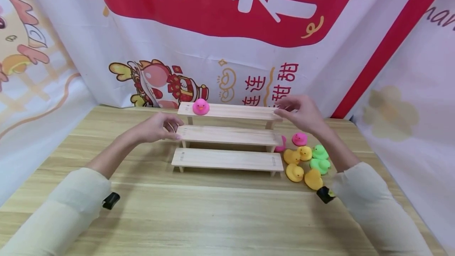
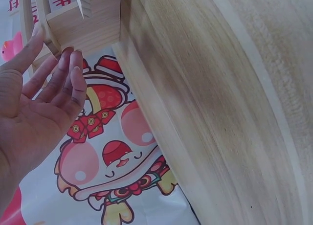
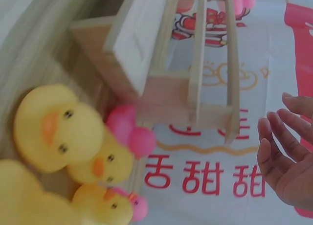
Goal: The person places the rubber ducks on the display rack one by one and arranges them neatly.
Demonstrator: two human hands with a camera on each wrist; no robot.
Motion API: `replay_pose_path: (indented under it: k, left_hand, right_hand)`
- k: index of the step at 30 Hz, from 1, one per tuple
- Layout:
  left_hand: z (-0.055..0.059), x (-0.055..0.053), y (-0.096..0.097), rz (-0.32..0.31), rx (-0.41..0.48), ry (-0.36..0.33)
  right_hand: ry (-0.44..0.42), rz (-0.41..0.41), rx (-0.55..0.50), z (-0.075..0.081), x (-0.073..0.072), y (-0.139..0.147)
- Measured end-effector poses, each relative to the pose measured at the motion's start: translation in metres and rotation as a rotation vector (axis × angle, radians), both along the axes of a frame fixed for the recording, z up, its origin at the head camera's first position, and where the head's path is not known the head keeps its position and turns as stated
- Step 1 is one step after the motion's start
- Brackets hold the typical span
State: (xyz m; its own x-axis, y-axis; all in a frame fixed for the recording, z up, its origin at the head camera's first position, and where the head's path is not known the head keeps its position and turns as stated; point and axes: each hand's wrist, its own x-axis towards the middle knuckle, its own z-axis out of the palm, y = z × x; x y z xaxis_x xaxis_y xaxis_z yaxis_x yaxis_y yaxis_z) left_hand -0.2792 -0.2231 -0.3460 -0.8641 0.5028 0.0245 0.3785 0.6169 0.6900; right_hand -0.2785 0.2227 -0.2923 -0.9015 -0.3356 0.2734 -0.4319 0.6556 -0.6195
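Note:
A three-tier wooden display stand stands on the table. One pink rubber duck sits near the left end of its top shelf. My left hand is at the left end of the middle shelf; in the left wrist view its thumb and fingers lie on either side of the plank's end. Beside the top shelf's right end hovers my right hand, its fingers loosely bent. The right wrist view has that hand apart from the stand, holding nothing.
Right of the stand, several rubber ducks cluster on the table: yellow ones, green ones and a pink one. Another pink duck is partly hidden by the stand. A printed cloth hangs behind the table.

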Motion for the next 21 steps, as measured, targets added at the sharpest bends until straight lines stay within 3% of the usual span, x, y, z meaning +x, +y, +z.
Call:
replay_pose_path:
  k: [12,21]
  left_hand:
    - [0.002,0.001,-0.001,0.001,0.000,-0.002]
    - [0.000,0.002,-0.001,-0.003,0.005,0.005]
  right_hand:
    - [-0.053,-0.071,0.042,-0.015,0.007,0.039]
    - [-0.100,-0.106,0.120,-0.037,0.012,0.077]
